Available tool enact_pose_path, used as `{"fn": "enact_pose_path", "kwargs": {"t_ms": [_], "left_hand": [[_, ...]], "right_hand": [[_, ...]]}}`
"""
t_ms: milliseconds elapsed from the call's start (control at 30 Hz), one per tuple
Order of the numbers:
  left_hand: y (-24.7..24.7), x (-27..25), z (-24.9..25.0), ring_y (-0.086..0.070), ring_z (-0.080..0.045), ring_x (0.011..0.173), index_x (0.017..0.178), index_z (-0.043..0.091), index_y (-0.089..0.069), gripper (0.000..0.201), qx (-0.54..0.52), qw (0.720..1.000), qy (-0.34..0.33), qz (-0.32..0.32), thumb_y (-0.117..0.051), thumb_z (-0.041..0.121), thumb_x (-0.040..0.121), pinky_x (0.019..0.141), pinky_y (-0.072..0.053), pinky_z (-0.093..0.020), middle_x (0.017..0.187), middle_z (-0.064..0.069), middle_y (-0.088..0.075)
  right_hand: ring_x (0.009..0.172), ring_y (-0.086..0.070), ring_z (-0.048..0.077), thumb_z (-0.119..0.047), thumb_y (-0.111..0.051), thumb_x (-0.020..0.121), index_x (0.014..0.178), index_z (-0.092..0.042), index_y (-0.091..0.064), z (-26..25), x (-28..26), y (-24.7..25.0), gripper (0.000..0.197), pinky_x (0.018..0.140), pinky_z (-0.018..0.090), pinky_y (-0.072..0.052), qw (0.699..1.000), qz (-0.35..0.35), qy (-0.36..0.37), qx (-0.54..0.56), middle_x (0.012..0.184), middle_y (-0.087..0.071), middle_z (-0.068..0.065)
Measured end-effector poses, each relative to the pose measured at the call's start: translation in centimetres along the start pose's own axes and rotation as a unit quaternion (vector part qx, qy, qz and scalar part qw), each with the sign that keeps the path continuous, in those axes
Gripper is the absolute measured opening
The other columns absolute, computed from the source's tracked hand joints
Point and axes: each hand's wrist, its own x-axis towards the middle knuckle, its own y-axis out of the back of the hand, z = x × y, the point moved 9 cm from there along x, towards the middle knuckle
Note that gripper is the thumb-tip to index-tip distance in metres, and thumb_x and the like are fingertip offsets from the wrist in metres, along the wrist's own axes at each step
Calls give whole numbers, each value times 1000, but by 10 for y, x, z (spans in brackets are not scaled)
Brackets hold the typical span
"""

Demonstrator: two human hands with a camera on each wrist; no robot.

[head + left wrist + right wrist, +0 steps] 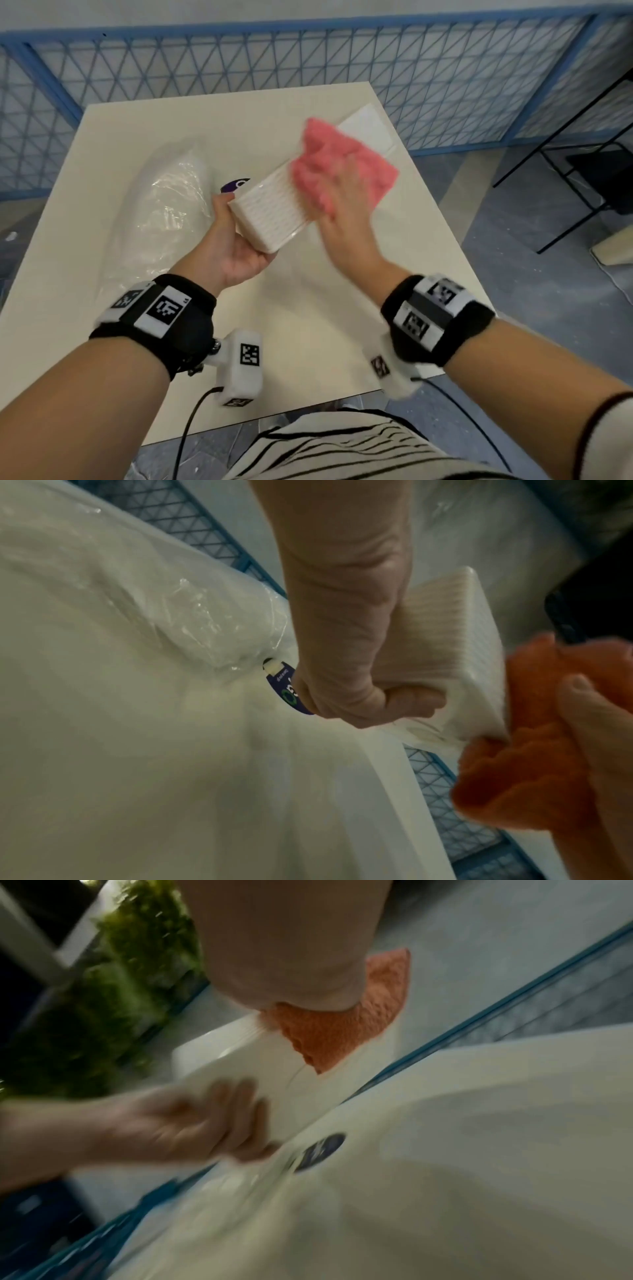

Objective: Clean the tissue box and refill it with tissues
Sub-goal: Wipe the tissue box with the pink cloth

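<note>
A white ribbed tissue box point(270, 212) is held tilted above the table. My left hand point(239, 236) grips its near end, thumb on the side and fingers curled under it point(342, 642). My right hand point(346, 205) lies over a pink cloth point(342, 161) and holds it against the box's top and right side. The left wrist view shows the cloth point(531, 764) bunched at the box point(455, 631) edge with a right fingertip point(582, 685) on it. The right wrist view is blurred, with the cloth point(342, 1026) under the palm. A clear plastic pack of tissues point(164, 205) lies on the table to the left.
The cream table point(308, 308) also carries a flat white lid point(370, 128) at its far right corner. A purple label point(236, 185) shows on the pack beside the box. A blue mesh fence point(308, 58) runs behind the table, and a black chair frame point(582, 171) stands to the right.
</note>
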Motion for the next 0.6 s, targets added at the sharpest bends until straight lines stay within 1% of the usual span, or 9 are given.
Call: {"fn": "enact_pose_path", "kwargs": {"t_ms": [67,167,267,333,367,433,467,500,600], "left_hand": [[3,4,0,-68,-17,53,94,15,-60,45,25,1000,-3,-17,-35,52,94,48,-54,-26,65,-1,-71],[1,-5,0,-64,-17,43,85,14,-57,42,91,995,9,-34,-30,43,99,33,-48,-27,56,-1,-68],[-2,-9,5,-69,-21,63,108,15,-60,49,43,998,23,-48,-42,56,88,52,-56,-28,82,-5,-70],[7,-9,8,-69,-19,64,110,17,-58,49,30,999,18,-26,-45,57,84,56,-55,-24,81,-4,-69],[11,-9,8,-69,-19,64,109,17,-58,49,34,999,19,-24,-45,57,84,55,-54,-23,79,-4,-69],[15,-11,4,-68,-19,64,107,17,-58,48,43,998,23,-32,-45,57,84,54,-54,-22,77,-4,-69],[13,-12,2,-67,-19,63,104,17,-59,47,41,998,25,-32,-45,57,84,54,-53,-22,76,-4,-68],[11,-12,1,-67,-19,63,101,16,-60,47,36,999,25,-29,-45,58,83,55,-53,-21,74,-4,-68],[2,-12,-3,-68,-18,61,96,16,-64,52,15,999,11,-39,-43,62,84,59,-53,-25,75,-3,-71]], "right_hand": [[136,-32,38,-42,-21,100,132,-22,-52,-40,-32,-36,49,114,56,-9,986,-113,113,-42,142,-48,14],[139,-29,32,-40,-30,99,136,-23,-50,-52,-57,-45,46,114,50,-12,947,-156,248,-133,145,-47,7],[139,-31,31,-36,-33,98,137,-24,-45,-22,-20,-16,42,116,44,-13,971,-96,182,-125,148,-43,8],[136,-38,29,-30,-31,97,136,-25,-47,20,10,13,43,112,27,-29,998,-30,51,-24,150,-39,9],[133,-42,29,-35,-30,99,136,-33,-46,45,20,27,40,103,26,-39,999,12,-17,40,149,-40,9],[135,-38,35,-44,-33,99,134,-40,-44,67,26,43,37,102,50,-40,991,71,-96,63,147,-41,10],[137,-34,34,-42,-35,99,133,-34,-48,63,23,40,38,108,55,-31,991,80,-95,52,146,-42,11],[137,-33,32,-38,-37,99,128,-27,-54,48,19,31,36,113,52,-24,993,72,-74,50,143,-43,11],[138,-31,37,-37,-35,97,128,-23,-57,-35,-11,-19,41,114,48,-11,993,-48,103,-37,142,-48,10]]}}
